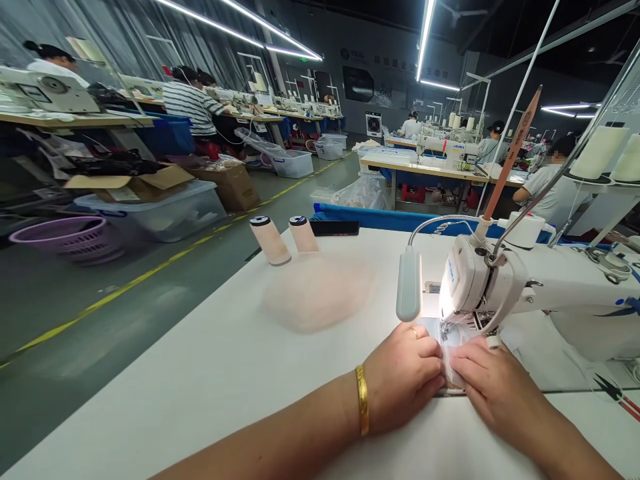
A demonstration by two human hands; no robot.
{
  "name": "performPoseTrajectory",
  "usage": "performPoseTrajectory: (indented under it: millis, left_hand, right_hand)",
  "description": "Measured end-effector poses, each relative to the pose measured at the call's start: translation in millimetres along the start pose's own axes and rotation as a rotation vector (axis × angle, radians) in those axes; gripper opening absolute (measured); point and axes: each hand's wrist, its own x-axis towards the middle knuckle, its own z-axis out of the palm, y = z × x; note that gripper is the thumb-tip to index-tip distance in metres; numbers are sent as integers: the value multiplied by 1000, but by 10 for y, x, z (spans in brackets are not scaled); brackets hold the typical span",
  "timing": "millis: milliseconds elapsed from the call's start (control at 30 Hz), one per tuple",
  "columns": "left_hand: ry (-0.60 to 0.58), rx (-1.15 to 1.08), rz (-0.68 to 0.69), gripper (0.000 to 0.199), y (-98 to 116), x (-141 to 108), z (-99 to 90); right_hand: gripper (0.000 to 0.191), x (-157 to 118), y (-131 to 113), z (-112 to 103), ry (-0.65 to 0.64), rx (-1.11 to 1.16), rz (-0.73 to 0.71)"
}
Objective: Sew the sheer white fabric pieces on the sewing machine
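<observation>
A thin white sheer fabric (454,337) lies under the needle area of a white sewing machine (555,273). Fingers bent, my left hand (413,370) presses and grips its left side; a ring and a gold bracelet show on this arm. On the other side, my right hand (493,377) has its fingers closed on the same fabric, just in front of the presser foot. The two hands are close together with a narrow strip of fabric between them. A grey lamp head (409,285) hangs just beyond my left hand.
On the white table (200,373) stand two pale thread cones (271,241), with a dark phone-like object (336,229) behind. A blurred pale pink pile (320,293) lies left of the machine. Red-handled snips (620,396) rest at the right edge. Several people sit at machines beyond.
</observation>
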Motion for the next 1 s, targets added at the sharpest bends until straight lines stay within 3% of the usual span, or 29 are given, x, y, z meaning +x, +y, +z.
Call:
performPoseTrajectory:
  millis: [400, 600, 1000]
  left_hand:
    - [27, 56, 4, 16, 0, -8, -7]
    - [27, 80, 49, 19, 48, -15, -6]
    - [5, 111, -23, 23, -20, 42, 36]
  right_hand:
    - [36, 22, -8, 21, 77, 20, -13]
    - [36, 28, 36, 53, 42, -9, 14]
    - [36, 30, 108, 85, 52, -67, 82]
